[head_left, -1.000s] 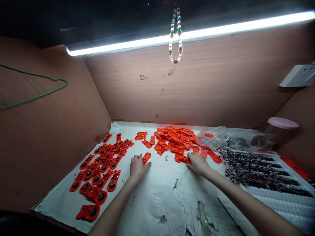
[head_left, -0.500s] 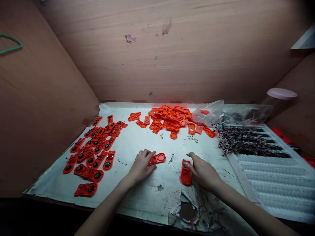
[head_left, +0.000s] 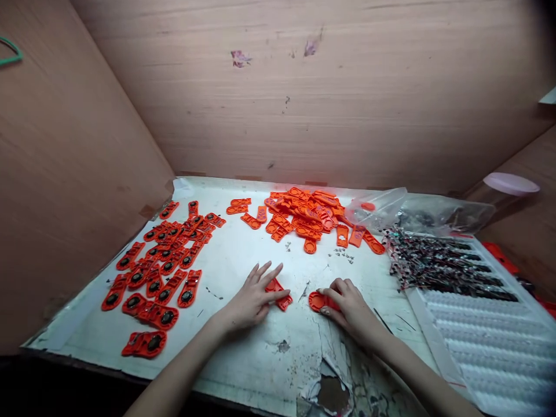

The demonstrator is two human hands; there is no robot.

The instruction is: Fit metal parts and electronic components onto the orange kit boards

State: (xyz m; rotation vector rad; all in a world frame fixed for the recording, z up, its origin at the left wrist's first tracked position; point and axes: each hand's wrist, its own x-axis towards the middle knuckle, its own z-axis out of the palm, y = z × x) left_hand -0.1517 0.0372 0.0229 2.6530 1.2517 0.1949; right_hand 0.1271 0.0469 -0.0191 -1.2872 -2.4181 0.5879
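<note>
My left hand (head_left: 256, 295) rests with spread fingers over an orange plastic casing (head_left: 285, 302) on the table, partly covering it. To the right, my right hand (head_left: 350, 307) has its thumb and fingers closed round a second orange plastic casing (head_left: 317, 300), whose round recessed end sticks out to the left. The rest of that casing is hidden under the fingers. Left of my hands lie many orange casings with black round parts fitted (head_left: 167, 317). A heap of orange casings without black parts (head_left: 304, 211) lies beyond my hands.
Small metal bits (head_left: 343, 255) are scattered before the heap. At right, a white ridged tray (head_left: 490, 341) carries a bundle of dark wired parts (head_left: 447, 260). Behind it lie a clear plastic bag (head_left: 452, 211) and a pink-lidded jar (head_left: 511, 184). The table covering has a torn hole (head_left: 332, 395) near the front.
The casing under my left hand has turned, and those fingers have spread. My right hand has closed over its casing, which has swung from upright to sideways. The view has shifted slightly.
</note>
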